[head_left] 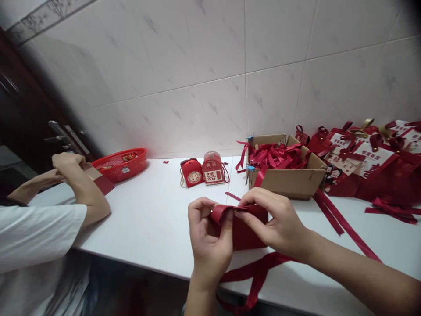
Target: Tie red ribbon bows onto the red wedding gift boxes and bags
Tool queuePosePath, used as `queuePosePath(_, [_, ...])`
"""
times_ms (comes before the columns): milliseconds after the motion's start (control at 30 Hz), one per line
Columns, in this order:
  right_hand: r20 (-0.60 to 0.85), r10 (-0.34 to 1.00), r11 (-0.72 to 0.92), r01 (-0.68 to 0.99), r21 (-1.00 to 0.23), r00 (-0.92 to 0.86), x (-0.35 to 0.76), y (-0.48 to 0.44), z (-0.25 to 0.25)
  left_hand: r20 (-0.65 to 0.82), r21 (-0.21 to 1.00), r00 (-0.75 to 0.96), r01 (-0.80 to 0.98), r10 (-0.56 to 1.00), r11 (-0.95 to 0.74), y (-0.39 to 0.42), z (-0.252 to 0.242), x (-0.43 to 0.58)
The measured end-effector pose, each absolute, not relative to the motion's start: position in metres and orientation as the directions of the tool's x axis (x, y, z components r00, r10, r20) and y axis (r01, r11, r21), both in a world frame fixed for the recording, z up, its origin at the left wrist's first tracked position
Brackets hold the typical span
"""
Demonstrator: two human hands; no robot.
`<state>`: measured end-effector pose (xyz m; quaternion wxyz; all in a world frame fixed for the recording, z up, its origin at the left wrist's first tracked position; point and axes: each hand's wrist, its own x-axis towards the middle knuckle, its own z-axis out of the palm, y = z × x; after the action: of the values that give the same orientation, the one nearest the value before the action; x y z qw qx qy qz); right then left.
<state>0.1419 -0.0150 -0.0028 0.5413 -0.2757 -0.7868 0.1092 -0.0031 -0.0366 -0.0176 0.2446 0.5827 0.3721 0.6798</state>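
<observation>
A red gift box (248, 232) stands on the white table right in front of me. My left hand (210, 237) pinches a curled red strap at its top, thumb on the near side. From the right, my right hand (274, 217) grips the same top edge between thumb and fingers, close to a small gold-coloured stud. The two thumbs nearly meet there. Below the box, a dark red ribbon (259, 272) trails over the table's front edge. My fingers cover part of the strap and the box top.
A cardboard box (289, 181) of red ribbons stands behind my right hand. Finished-looking red gift bags (368, 162) crowd the right. Two small red boxes (213, 169) sit near the wall. At left, a co-worker's arms (92, 193) handle a red box beside a red basket (131, 169).
</observation>
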Motion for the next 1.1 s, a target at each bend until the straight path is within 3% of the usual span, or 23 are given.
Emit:
queuePosePath(200, [0.807, 0.554, 0.811, 0.353, -0.467, -0.204, 0.131, -0.007, -0.013, 0.617, 0.782, -0.244, 0.089, 0.748, -0.616, -0.027, -0.026, -0.002])
queuePosePath(300, [0.771, 0.605, 0.779, 0.346, -0.523, -0.198, 0.132, 0.000, -0.016, 0.598, 0.797, -0.216, 0.057, 0.772, -0.601, -0.018, -0.030, -0.004])
queuePosePath(400, [0.646, 0.736, 0.676, 0.269, -0.687, -0.201, 0.144, 0.005, -0.023, 0.609, 0.792, -0.171, 0.082, 0.774, -0.605, -0.010, -0.034, -0.007])
queuePosePath(500, [0.434, 0.844, 0.512, 0.231, -0.827, -0.316, 0.162, 0.005, -0.036, 0.674, 0.739, -0.149, 0.129, 0.724, -0.661, -0.003, -0.040, -0.008])
queuePosePath(567, [0.344, 0.857, 0.460, 0.267, -0.847, -0.385, 0.171, 0.002, -0.045, 0.693, 0.721, -0.102, 0.118, 0.714, -0.683, 0.001, -0.045, -0.008])
queuePosePath(633, [0.343, 0.868, 0.458, 0.311, -0.833, -0.359, 0.178, -0.003, -0.052, 0.678, 0.734, -0.052, 0.105, 0.733, -0.671, 0.004, -0.049, -0.007])
queuePosePath(733, [0.412, 0.893, 0.449, 0.371, -0.813, -0.181, 0.189, -0.016, -0.055, 0.640, 0.764, -0.026, 0.138, 0.768, -0.631, 0.007, -0.051, -0.007])
queuePosePath(833, [0.432, 0.886, 0.349, 0.373, -0.860, 0.167, 0.223, -0.035, -0.055, 0.596, 0.800, -0.053, 0.131, 0.801, -0.586, 0.011, -0.052, -0.011])
queuePosePath(900, [0.430, 0.780, 0.297, 0.335, -0.894, 0.456, 0.263, -0.051, -0.056, 0.543, 0.837, -0.069, 0.121, 0.837, -0.533, 0.016, -0.053, -0.015])
queuePosePath(967, [0.444, 0.583, 0.197, 0.411, -0.890, 0.681, 0.310, -0.070, -0.057, 0.485, 0.868, -0.071, 0.159, 0.871, -0.470, 0.020, -0.056, -0.018])
queuePosePath(1033, [0.457, 0.425, 0.024, 0.495, -0.868, 0.781, 0.354, -0.092, -0.060, 0.448, 0.882, -0.084, 0.205, 0.890, -0.424, 0.024, -0.059, -0.019])
queuePosePath(1100, [0.450, 0.355, -0.128, 0.520, -0.845, 0.819, 0.387, -0.115, -0.067, 0.430, 0.888, -0.104, 0.224, 0.897, -0.400, 0.026, -0.061, -0.020])
